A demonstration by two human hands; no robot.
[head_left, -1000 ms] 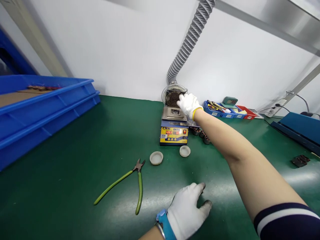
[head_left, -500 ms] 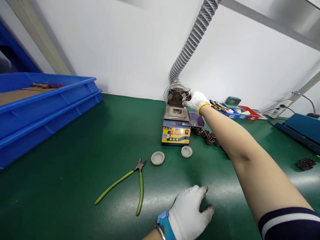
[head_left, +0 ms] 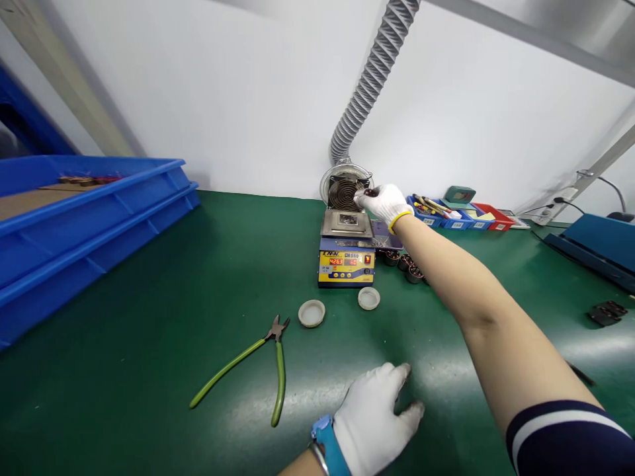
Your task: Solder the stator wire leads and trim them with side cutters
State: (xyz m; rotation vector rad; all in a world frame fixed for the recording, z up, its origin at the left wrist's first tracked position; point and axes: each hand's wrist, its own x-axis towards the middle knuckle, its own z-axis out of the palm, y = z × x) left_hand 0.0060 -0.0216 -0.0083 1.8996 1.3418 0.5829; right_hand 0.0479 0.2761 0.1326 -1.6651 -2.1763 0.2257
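My right hand, in a white glove with a yellow cuff, reaches over the solder pot. Its fingers are pinched together at a small dark part, mostly hidden, whose kind I cannot make out. Red digits glow on the pot's yellow front. Nearer to me, my gloved left hand rests on the green table with thumb and forefinger apart, holding nothing. Green-handled cutting pliers lie spread to its left. Two shallow pale dishes, one on the left and one on the right, sit before the pot.
Behind the pot stands a fume fan with a grey flexible duct. Dark round parts with copper-coloured windings are partly behind my right arm. Stacked blue trays fill the left; small blue and red bins line the back right.
The view has shifted slightly. My right hand stays by the solder pot, and the digits on its display have changed. My left hand has hardly moved.
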